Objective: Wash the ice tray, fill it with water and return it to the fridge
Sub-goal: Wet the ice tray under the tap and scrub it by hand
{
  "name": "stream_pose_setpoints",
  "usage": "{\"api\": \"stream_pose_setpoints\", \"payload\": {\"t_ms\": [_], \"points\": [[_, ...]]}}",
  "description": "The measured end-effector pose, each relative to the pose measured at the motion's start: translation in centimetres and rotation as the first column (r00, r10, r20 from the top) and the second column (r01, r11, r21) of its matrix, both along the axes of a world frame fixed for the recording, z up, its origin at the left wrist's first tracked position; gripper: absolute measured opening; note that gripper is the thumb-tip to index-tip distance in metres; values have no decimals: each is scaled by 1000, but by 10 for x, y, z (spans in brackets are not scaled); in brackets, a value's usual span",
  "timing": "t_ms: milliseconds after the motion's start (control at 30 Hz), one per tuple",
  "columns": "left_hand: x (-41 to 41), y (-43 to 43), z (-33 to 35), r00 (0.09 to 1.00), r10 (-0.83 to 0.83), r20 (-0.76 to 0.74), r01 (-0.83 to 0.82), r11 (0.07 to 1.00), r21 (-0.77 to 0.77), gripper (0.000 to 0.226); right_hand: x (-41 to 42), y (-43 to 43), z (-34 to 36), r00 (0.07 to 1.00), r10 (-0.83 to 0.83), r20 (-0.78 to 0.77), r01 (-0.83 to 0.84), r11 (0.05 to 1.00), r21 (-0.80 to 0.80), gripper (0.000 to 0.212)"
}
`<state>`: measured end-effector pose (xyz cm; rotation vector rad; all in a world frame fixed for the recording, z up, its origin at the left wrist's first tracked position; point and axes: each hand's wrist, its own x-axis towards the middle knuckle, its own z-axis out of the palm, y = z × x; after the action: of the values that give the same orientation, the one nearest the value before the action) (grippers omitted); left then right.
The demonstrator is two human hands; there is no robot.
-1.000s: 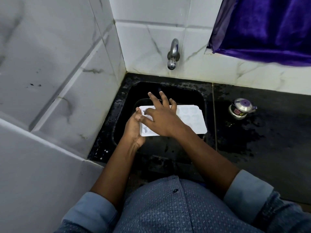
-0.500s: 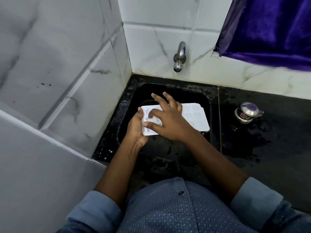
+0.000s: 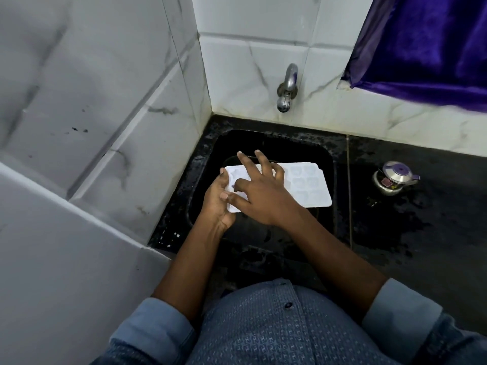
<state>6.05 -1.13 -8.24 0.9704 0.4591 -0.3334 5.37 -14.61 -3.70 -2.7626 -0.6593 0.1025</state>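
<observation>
Gripping the tray [image 3: 303,185] by 1 end over the sink [image 3: 328,164], the left hand [image 3: 217,204] steadies it; the right hand [image 3: 263,196], fingers spread, presses on its top. Pressing hard could lever the tray from that 1-sided hold into the sink.

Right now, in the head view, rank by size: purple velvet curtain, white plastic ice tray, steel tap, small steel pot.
1. purple velvet curtain
2. white plastic ice tray
3. small steel pot and steel tap: too alike to rank
</observation>
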Motion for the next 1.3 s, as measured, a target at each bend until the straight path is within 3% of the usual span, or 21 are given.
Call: {"api": "stream_pose_setpoints", "payload": {"t_ms": [200,333,533,1167,1300], "points": [[-2,-1,7,1000,4,10,-4,1000,-27,60,-2,5,5,1000,-26,4,26,1000,4,80],[0,-1,7,1000,-2,15,2,1000,-30,59,-3,5,7,999,-37,7,37,999,-7,78],[0,-2,3,1000,1,5,-1,1000,-25,65,-3,4,8,1000,-22,-14,22,1000,-14,58],[2,-2,6,999,-2,39,2,1000,3,65,2,-1,9,999,-32,31,32,999,-19,72],[2,-1,12,1000,-7,18,7,1000,-14,63,2,-3,4,1000,-2,4,2,1000,18,65]]}}
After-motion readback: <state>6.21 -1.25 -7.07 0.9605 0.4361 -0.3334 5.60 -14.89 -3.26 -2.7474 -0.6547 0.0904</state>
